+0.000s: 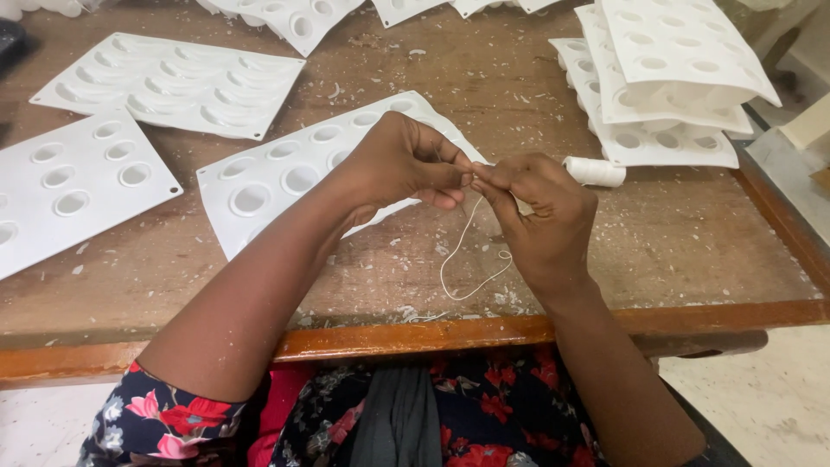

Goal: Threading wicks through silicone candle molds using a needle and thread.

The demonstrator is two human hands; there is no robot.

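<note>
We pinch the thin, limp white thread (471, 251) between left hand (399, 164) and right hand (540, 212); light, slippery, best held near its end.

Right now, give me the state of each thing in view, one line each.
Left hand: fingertips pinched on the white thread.
Right hand: pinched on the same thread, touching the left.
White thread: slack, looping down over the table.
Thread spool: lying on its side.
Mould tray: flat, cavities empty.
Tray stack: piled unevenly.
Wooden table: littered with white flakes.
</note>
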